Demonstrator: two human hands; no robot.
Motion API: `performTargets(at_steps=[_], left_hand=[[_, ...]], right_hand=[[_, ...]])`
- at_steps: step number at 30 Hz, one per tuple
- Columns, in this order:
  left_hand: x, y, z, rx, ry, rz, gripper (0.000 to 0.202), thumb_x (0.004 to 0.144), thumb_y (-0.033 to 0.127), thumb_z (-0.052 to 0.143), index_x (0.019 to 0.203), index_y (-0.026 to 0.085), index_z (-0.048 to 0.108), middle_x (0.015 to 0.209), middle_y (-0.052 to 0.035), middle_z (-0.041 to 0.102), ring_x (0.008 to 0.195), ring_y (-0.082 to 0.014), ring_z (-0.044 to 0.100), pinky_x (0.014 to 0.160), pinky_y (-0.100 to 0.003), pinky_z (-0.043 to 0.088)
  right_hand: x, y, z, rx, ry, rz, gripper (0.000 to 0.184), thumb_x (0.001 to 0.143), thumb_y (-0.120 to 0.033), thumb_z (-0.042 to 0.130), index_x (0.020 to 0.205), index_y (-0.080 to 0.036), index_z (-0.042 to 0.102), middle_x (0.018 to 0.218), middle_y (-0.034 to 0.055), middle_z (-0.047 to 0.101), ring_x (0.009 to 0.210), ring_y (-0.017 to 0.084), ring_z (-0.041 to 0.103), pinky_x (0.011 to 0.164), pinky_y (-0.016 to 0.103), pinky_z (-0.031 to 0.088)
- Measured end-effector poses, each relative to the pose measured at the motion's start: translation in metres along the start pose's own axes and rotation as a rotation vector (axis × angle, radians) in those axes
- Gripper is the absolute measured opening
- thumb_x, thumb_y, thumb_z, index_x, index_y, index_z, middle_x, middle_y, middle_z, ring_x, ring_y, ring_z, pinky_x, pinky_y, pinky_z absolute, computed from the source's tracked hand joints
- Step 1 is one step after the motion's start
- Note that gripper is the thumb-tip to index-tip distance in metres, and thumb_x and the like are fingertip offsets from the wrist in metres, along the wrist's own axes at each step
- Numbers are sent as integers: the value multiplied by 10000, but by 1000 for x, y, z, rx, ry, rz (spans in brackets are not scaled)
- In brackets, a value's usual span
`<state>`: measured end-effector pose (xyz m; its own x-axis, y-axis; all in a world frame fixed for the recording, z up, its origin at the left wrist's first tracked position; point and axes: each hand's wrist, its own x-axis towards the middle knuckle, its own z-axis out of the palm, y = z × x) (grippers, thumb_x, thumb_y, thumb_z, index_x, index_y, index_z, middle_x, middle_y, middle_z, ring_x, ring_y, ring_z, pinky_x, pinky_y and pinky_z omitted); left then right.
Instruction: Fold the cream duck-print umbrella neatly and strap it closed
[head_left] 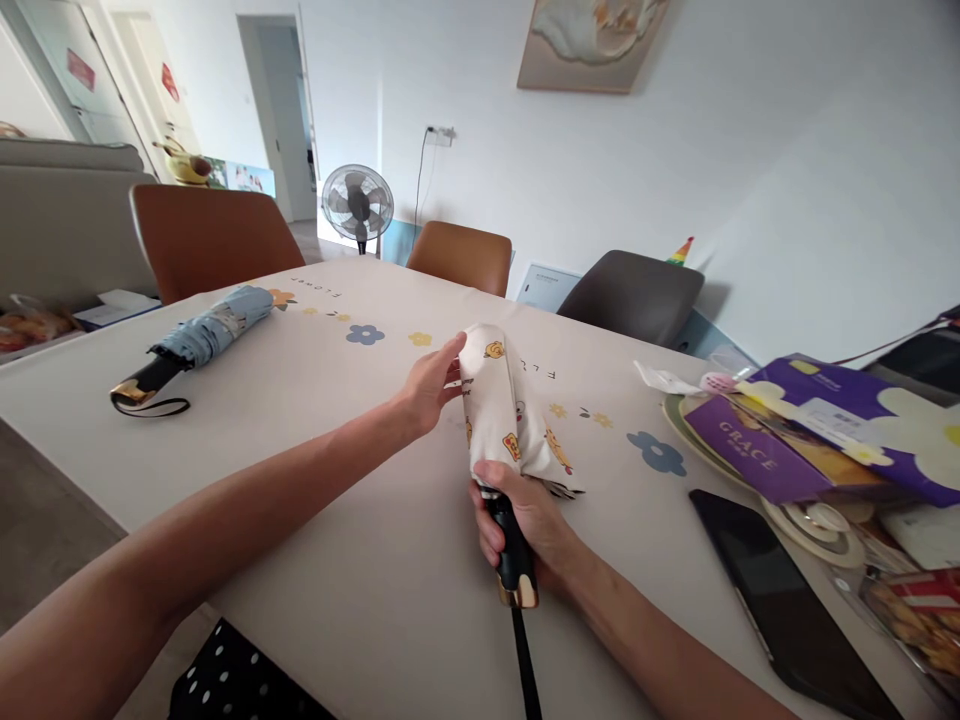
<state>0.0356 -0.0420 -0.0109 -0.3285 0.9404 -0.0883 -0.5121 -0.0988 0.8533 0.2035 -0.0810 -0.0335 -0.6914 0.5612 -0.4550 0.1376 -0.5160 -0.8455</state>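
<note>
A folded white umbrella (489,405) with small cartoon prints is held over the table, its black handle toward me. My right hand (534,515) is closed around the top of that handle, thumb at the base of the cloth. The handle ends in a gold-coloured cap, and a black strap hangs from it. At the upper left side of the cloth, my left hand (429,388) grips the canopy, its fingertips partly hidden behind it. Loose fabric flares out on the right. A light blue folded umbrella (217,325) with a black and gold handle lies at the left.
The white table (360,580) carries a black phone (780,590) and a purple box (795,440) on the right, among plates and food packs. Brown chairs (465,255), a dark chair (630,295) and a fan (358,203) stand beyond. Polka-dot black fabric (240,680) shows below.
</note>
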Motion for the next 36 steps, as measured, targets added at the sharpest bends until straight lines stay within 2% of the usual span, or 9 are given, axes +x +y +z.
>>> performTargets(at_steps=[9, 13, 16, 22, 26, 29, 32, 34, 36], left_hand=[[0, 0, -2, 101, -142, -74, 357, 647, 414, 705, 841, 120, 644, 873, -80, 611, 753, -138, 544, 669, -246, 432], [7, -1, -5, 98, -26, -149, 465, 670, 545, 638, 892, 137, 625, 904, -108, 633, 811, -196, 573, 679, -279, 465], [12, 0, -8, 77, 42, -123, 498, 700, 615, 563, 877, 151, 608, 902, -117, 640, 835, -217, 581, 683, -292, 474], [28, -5, -22, 98, 90, -84, 417, 804, 560, 446, 846, 166, 575, 907, -123, 628, 834, -216, 590, 698, -321, 477], [31, -1, -28, 292, 218, 26, 237, 828, 365, 459, 810, 150, 557, 933, -122, 610, 840, -192, 576, 733, -327, 467], [16, 13, -14, 421, 235, 276, 117, 792, 205, 487, 871, 190, 572, 1032, -51, 594, 936, -152, 539, 817, -285, 429], [-7, 25, 16, 742, 70, 669, 190, 810, 165, 427, 930, 204, 569, 1048, -26, 603, 955, -139, 534, 847, -286, 417], [-19, 25, 38, 934, -126, 754, 185, 813, 182, 434, 934, 194, 573, 1029, -26, 612, 993, -145, 522, 859, -280, 411], [-25, 19, 59, 1173, -392, 704, 208, 823, 208, 431, 965, 184, 582, 1046, -37, 615, 995, -155, 522, 855, -288, 414]], right_hand=[[-1, -1, -2, -51, -49, 24, 336, 790, -464, 481, 672, -153, 530, 341, -40, 472, 298, 96, 437, 347, 190, 339], [0, -1, -6, -68, -107, 48, 325, 790, -433, 481, 621, -158, 513, 313, -48, 436, 263, 83, 385, 323, 187, 323], [-1, -3, -6, -78, -130, 70, 309, 790, -404, 479, 602, -160, 507, 307, -50, 429, 253, 77, 365, 313, 186, 320], [-1, 0, -1, -59, -84, -3, 310, 767, -414, 496, 582, -164, 503, 297, -45, 423, 243, 84, 360, 299, 193, 318], [0, 7, 5, -75, 96, -136, 319, 742, -448, 530, 594, -167, 505, 302, -36, 445, 260, 101, 391, 311, 206, 341], [2, 8, 5, -27, 196, -154, 338, 743, -475, 536, 608, -167, 513, 318, -32, 457, 282, 108, 413, 331, 216, 363], [3, 6, 2, 32, 186, -154, 361, 754, -496, 536, 617, -163, 526, 336, -32, 462, 298, 103, 418, 347, 215, 362], [3, 3, 1, 54, 169, -142, 367, 758, -501, 533, 614, -164, 524, 342, -32, 462, 301, 102, 423, 346, 212, 349], [2, 1, 1, 61, 159, -114, 355, 763, -488, 523, 609, -168, 515, 341, -32, 458, 302, 103, 427, 345, 210, 341]])
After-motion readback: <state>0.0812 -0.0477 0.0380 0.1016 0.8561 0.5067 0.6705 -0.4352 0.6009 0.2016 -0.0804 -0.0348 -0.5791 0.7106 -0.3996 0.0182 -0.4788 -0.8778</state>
